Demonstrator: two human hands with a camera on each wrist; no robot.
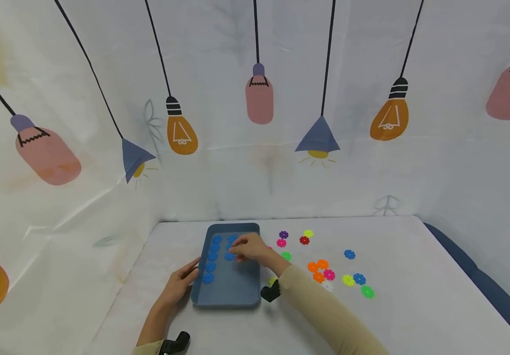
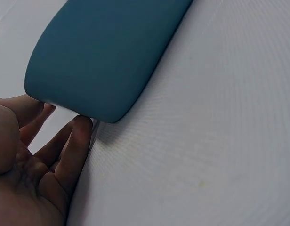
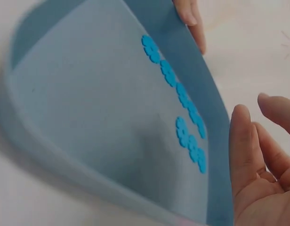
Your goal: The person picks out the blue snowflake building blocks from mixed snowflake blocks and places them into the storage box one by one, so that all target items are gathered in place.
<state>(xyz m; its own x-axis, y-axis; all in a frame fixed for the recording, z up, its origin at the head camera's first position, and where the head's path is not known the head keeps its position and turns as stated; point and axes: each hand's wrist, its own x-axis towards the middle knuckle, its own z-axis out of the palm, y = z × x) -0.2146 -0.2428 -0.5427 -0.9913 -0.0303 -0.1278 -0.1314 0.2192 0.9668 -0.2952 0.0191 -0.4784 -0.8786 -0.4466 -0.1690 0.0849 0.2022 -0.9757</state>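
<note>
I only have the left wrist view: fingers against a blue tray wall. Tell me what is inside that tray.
Observer: Blue flower-shaped discs lie flat in rows inside the tray.
Operator: Report the other hand.
Observer: The right hand is over the tray's far part, above the discs, fingers relaxed.
Operator: Give me what lies outside the tray.
Observer: Loose discs of several colours are scattered on the table, right of the tray.

no readable text, labels, brands or numbers on anything in view
</note>
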